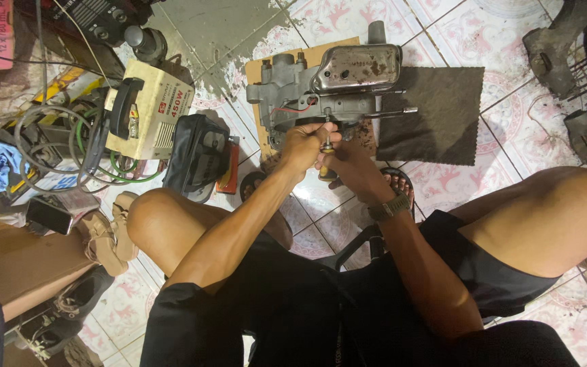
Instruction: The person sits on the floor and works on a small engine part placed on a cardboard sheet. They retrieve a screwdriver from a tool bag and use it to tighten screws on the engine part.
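A small grey engine (287, 88) with a rusty silver muffler (358, 68) on top stands on a piece of cardboard (261, 68) on the tiled floor. My left hand (305, 144) presses against the engine's near underside. My right hand (348, 163), with a watch on its wrist, grips a tool with a yellowish handle (327, 162), its tip pointed up into the engine. Both hands touch each other just below the engine. A thin red wire (293, 109) crosses the engine body.
A dark cloth (436, 112) lies right of the engine. A cream welding machine (151, 109) with coiled cables, a black bag (198, 153), a phone (49, 216) and sandals (113, 234) sit at left. Metal parts (579, 68) lie at the far right.
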